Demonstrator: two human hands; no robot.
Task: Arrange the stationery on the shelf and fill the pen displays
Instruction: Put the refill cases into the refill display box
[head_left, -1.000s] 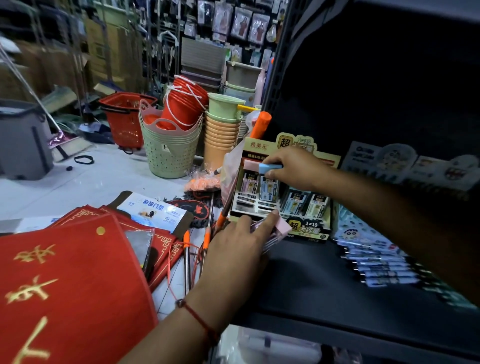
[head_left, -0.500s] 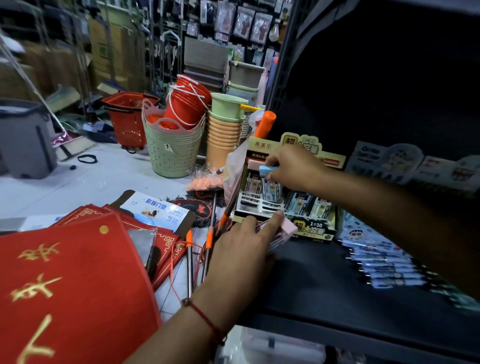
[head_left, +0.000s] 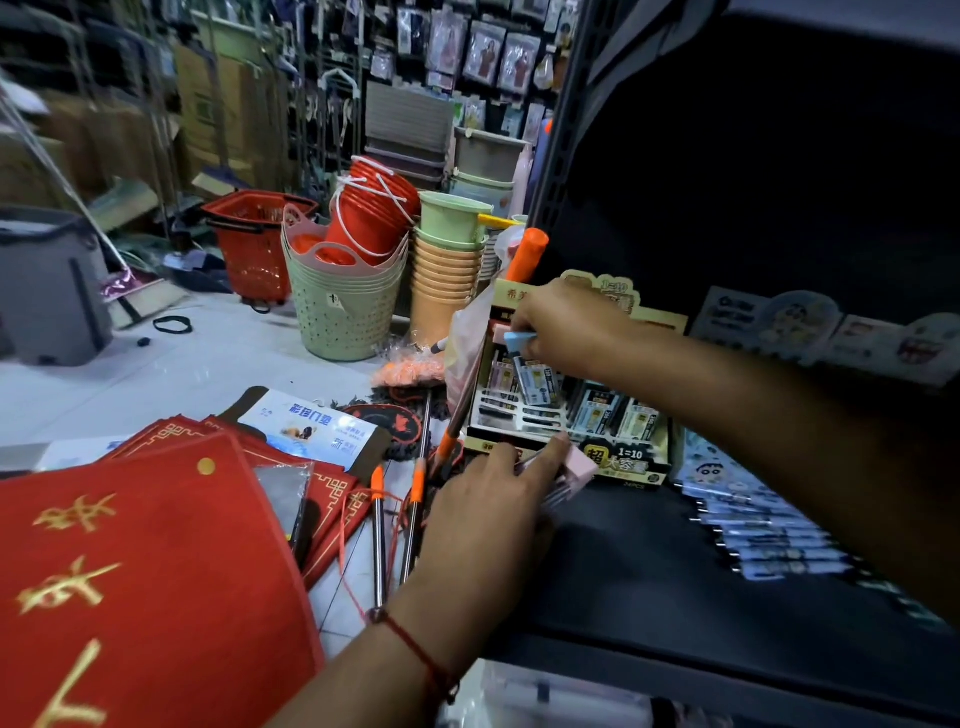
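A cardboard pen display (head_left: 618, 462) with white slots stands at the left end of the dark shelf (head_left: 649, 582). My right hand (head_left: 566, 325) reaches over its back left corner and pinches a pen with a blue cap (head_left: 519, 341) above the slots. Beside that cap a pink one shows at the display's edge. My left hand (head_left: 488, 525) rests on the shelf in front of the display and grips a bundle of pens with a pink cap (head_left: 574, 475). Several packed pens (head_left: 535, 382) stand in the display's slots.
Blue cartoon-printed pens (head_left: 763, 530) lie in a row on the shelf to the right, with cartoon display cards (head_left: 810, 332) behind. Left of the shelf are red mats (head_left: 140, 571), orange-tipped metal rods (head_left: 378, 530), stacked baskets (head_left: 343, 306), red buckets and cups on the floor.
My right hand has shifted the blue-capped pen slightly over the display's back left slots. My left hand stays in place with its bundle of pens.
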